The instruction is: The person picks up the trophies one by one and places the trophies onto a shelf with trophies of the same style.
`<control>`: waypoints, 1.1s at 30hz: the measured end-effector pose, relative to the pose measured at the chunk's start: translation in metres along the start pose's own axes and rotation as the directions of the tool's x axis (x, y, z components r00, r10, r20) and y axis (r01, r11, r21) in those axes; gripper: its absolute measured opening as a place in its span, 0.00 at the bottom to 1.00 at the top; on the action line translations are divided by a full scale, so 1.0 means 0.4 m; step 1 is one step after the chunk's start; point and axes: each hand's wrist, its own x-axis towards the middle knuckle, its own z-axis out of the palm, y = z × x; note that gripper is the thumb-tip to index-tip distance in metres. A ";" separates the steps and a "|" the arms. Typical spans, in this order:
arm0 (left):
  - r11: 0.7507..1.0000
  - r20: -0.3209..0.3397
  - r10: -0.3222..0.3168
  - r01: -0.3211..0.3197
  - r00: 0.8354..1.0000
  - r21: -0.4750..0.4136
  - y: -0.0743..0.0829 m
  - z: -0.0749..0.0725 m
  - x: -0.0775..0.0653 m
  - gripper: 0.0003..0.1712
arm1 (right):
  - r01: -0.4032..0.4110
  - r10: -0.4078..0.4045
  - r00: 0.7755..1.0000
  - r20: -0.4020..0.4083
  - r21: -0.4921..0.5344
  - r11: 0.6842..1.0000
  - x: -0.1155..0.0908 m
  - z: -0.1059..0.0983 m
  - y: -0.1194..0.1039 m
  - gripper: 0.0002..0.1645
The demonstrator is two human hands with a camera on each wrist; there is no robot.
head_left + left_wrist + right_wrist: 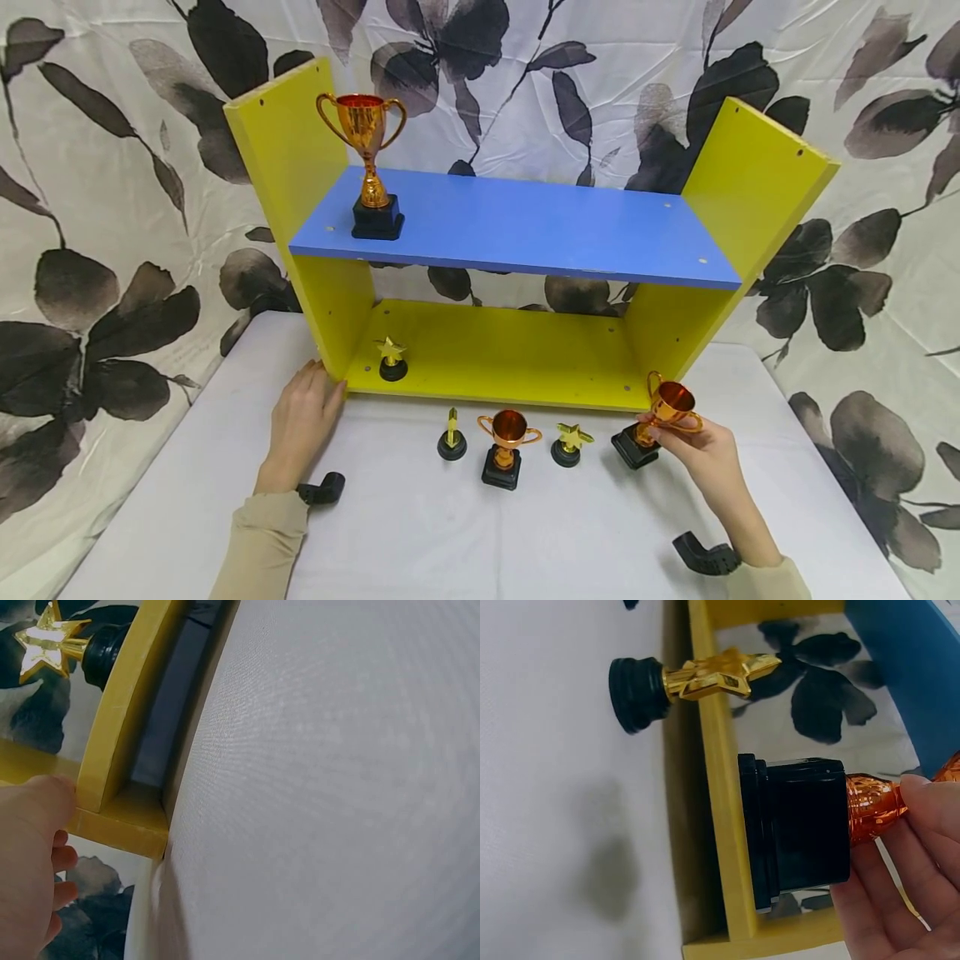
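At the shelf's lower left corner, my left hand [302,421] grips the yellow side panel [124,832], thumb at its front edge and fingers along the outside. My right hand [701,458] pinches an orange-gold trophy cup [670,402] by its stem, thumb on one side and fingers on the other. The cup tilts, its black base [810,825] raised off the table near the shelf's front right corner. Left of it on the table stand a gold star trophy [572,437], another trophy cup [510,429] and a second star trophy [452,437] seen edge-on.
The shelf has a blue upper board [525,221] and a yellow bottom board [510,350]. A large trophy cup [363,125] stands at the left of the blue board. Below it, a small star trophy [392,354] stands at the left. Floral cloth [112,167] hangs behind.
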 end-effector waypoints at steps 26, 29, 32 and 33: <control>1.000 0.009 -0.011 0.011 1.000 0.011 -0.002 0.004 -0.002 0.19 | 0.015 -0.016 1.000 -0.015 -0.032 0.999 0.026 -0.004 -0.052 0.14; 1.000 0.006 -0.012 0.012 1.000 0.011 -0.001 0.003 -0.003 0.18 | 0.032 -0.033 0.999 -0.022 -0.051 0.998 0.029 -0.003 -0.066 0.14; 1.000 0.005 -0.009 0.009 1.000 0.012 0.000 0.001 -0.002 0.18 | 0.050 -0.053 0.998 -0.037 -0.063 0.997 0.034 -0.003 -0.081 0.14; 1.000 0.006 -0.009 0.009 1.000 0.012 0.001 0.001 -0.002 0.19 | 0.056 -0.059 0.997 -0.041 -0.068 0.996 0.036 -0.003 -0.085 0.14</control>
